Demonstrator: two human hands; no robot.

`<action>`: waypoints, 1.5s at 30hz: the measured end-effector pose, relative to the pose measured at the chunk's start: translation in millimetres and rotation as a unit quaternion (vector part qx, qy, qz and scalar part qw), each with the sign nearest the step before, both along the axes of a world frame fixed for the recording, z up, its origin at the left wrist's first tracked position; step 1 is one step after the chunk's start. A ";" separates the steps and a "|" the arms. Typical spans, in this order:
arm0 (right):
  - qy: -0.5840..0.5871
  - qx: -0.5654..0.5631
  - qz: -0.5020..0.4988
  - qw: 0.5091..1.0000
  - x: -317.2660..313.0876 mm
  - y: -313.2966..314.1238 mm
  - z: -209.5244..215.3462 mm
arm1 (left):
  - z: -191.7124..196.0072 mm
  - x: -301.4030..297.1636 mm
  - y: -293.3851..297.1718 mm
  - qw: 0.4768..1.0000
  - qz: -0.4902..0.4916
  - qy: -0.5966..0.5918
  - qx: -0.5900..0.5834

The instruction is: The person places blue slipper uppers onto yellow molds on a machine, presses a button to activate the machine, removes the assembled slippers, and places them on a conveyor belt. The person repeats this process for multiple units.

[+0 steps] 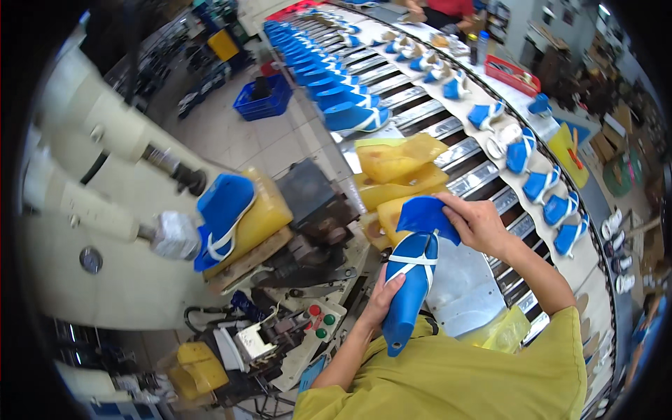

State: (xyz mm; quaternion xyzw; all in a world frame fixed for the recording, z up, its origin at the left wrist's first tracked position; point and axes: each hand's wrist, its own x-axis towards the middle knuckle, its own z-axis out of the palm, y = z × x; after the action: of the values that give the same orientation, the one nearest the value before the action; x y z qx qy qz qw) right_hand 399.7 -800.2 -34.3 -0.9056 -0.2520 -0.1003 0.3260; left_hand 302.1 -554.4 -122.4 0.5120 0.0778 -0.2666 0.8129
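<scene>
My left hand (381, 299) is wrapped round the side of a blue shoe last (407, 304) that carries crossed white sandal straps (413, 262). The last is held tilted in front of my body. Between the thumb and fingers of my right hand (477, 225) is a thin, curved blue piece (418, 214) at the far end of the last; I cannot tell whether the two are joined. To the left, another blue last (227, 203) with white straps rests against a yellow pad (262, 210) on a cream pressing machine (91, 196).
Yellow moulded blocks (399, 154) are stacked just beyond my hands, beside a roller conveyor (451, 126). Rows of blue lasts (346, 115) stand along it, with strapped ones on the right-hand belt. A control panel (318, 322) with coloured buttons sits low left. Another person (448, 10) is at the far side.
</scene>
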 end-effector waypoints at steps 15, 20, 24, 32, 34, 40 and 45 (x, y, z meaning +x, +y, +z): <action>0.102 0.286 0.242 0.922 -103.3 213.5 36.7 | 106.4 -158.5 138.9 0.945 0.272 -0.161 0.085; 0.016 0.211 0.513 0.832 -180.3 243.8 47.1 | 137.2 -215.7 158.2 0.824 0.441 -0.132 -0.330; -0.074 0.250 0.450 0.854 -235.7 320.0 57.5 | 146.2 -242.8 183.6 0.783 0.486 -0.195 -0.335; -0.042 0.202 0.400 0.893 -263.9 414.6 144.4 | 98.6 -282.2 252.2 0.852 0.426 -0.226 -0.204; -0.045 0.177 0.395 0.900 -260.6 436.1 148.6 | 85.8 -296.2 263.4 0.885 0.385 -0.246 -0.090; -0.042 0.169 0.450 0.876 -263.1 491.7 139.7 | 21.1 -365.9 275.1 0.817 0.506 -0.185 0.207; -0.047 0.189 0.461 0.866 -253.0 523.5 100.1 | -45.9 -408.4 288.3 0.769 0.584 -0.087 0.245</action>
State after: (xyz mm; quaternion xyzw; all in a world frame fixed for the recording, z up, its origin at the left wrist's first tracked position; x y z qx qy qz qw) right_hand 146.7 -276.7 65.8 -0.6019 -0.6318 -0.0266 0.4877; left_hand -106.4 -266.1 -168.3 0.5707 0.3534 0.3340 0.6617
